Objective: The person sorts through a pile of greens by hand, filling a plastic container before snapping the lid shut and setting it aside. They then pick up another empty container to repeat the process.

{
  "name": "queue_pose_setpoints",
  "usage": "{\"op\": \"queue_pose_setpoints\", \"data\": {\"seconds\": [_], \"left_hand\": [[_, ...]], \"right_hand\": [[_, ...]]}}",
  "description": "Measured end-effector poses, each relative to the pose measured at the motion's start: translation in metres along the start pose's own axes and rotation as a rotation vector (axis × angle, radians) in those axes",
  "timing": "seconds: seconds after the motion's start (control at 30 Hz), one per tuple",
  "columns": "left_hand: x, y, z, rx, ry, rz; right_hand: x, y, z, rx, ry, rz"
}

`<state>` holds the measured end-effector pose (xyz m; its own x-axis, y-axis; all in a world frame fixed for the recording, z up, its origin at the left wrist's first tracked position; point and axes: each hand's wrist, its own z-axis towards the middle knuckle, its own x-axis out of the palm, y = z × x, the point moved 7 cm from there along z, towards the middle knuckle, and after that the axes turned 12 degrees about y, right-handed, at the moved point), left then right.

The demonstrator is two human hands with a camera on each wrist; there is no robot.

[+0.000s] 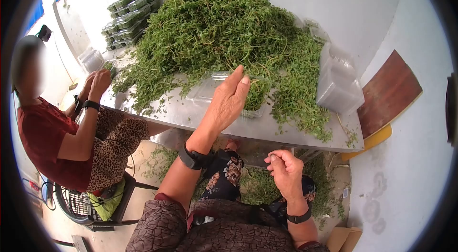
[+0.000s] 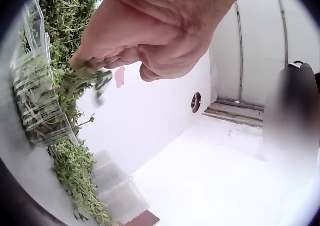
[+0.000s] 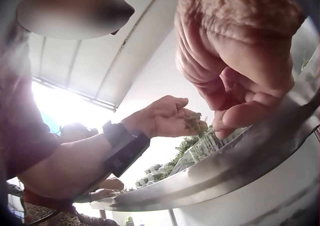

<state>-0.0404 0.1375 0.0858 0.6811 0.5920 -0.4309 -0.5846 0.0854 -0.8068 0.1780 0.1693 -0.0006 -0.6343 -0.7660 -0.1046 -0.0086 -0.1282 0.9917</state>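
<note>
My left hand (image 1: 228, 102) is raised over a clear plastic box (image 1: 252, 113) partly filled with leafy greens, its lid (image 1: 200, 91) folded open to the left. At its fingertips is a small green sprig (image 2: 102, 80), pinched in the left wrist view and also visible against the fingers in the right wrist view. My right hand (image 1: 286, 171) hangs in front of the table's near edge. Its fingers are curled, with thumb and fingertips close together (image 3: 230, 118), and nothing shows between them. A large heap of loose greens (image 1: 224, 32) lies behind the box.
Stacked filled boxes (image 1: 129, 18) stand at the back left. Nested clear boxes (image 1: 339, 82) sit at the right end of the metal table (image 1: 210, 125). A seated person (image 1: 57, 137) works at the left. Greens litter the floor (image 1: 257, 185); a brown board (image 1: 389, 94) leans right.
</note>
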Motion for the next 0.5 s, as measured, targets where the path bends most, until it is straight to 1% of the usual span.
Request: {"op": "queue_pose_setpoints", "data": {"seconds": [0.03,0.1,0.13,0.2,0.3,0.33,0.37,0.43,0.47,0.5], "left_hand": [[-0.001,-0.003,-0.001,0.000,0.000,-0.001],[-0.003,0.000,-0.008,-0.136,0.010,-0.146],[-0.002,0.006,-0.011,-0.139,0.012,-0.147],[-0.016,0.012,-0.023,-0.042,-0.140,-0.132],[-0.028,0.011,-0.043,-0.074,-0.151,-0.124],[-0.034,0.021,-0.051,-0.043,-0.209,-0.098],[-0.038,0.025,-0.057,-0.044,-0.213,-0.098],[-0.052,0.030,-0.071,-0.075,-0.287,0.064],[-0.059,0.047,-0.077,-0.059,-0.341,0.092],[-0.063,0.056,-0.081,-0.061,-0.346,0.092]], "right_hand": [[-0.001,-0.001,0.000,-0.004,0.001,-0.018],[-0.005,-0.003,-0.001,-0.003,0.000,-0.035],[-0.007,-0.003,-0.001,-0.008,-0.006,-0.036],[-0.009,-0.005,-0.001,-0.012,-0.009,-0.038],[-0.008,-0.006,0.000,-0.029,-0.003,-0.062],[-0.007,-0.006,0.001,-0.031,-0.003,-0.059],[-0.006,-0.005,0.001,-0.032,-0.004,-0.056],[-0.003,-0.005,0.002,-0.034,0.007,-0.065],[-0.001,-0.006,0.003,-0.035,0.016,-0.073],[0.000,-0.006,0.003,-0.037,0.021,-0.075]]}}
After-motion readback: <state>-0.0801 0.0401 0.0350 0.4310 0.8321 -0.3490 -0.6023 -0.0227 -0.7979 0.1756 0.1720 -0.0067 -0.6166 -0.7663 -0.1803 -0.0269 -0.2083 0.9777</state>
